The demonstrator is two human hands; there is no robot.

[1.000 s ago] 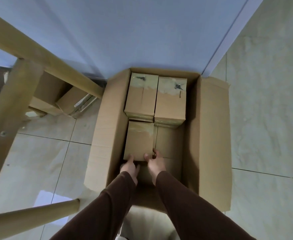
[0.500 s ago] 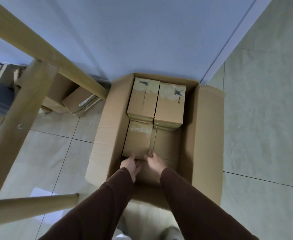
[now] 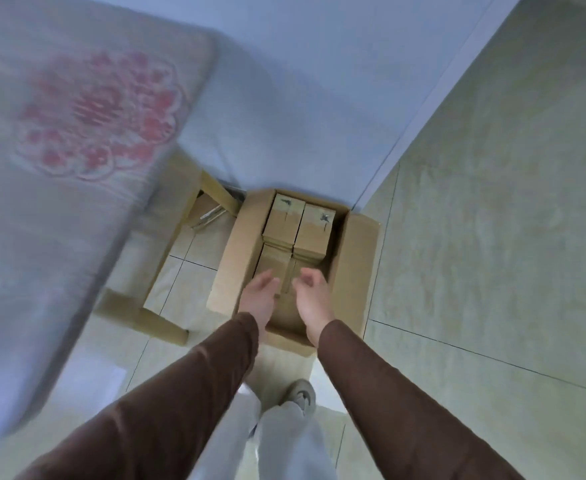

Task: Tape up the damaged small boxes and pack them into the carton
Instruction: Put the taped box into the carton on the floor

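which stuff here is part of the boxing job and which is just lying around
Job: carton; small boxes packed inside it; left hand and right hand, both empty above it.

Lying about: table; wooden stool; shoe.

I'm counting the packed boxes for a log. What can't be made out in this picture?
- Head view: the lower boxes are partly covered by the left hand and right hand.
- Carton floor: hidden beneath boxes and hands.
- Patterned surface at left: motion-blurred, cut off by the edge.
- Tape on the upper boxes: too small to judge.
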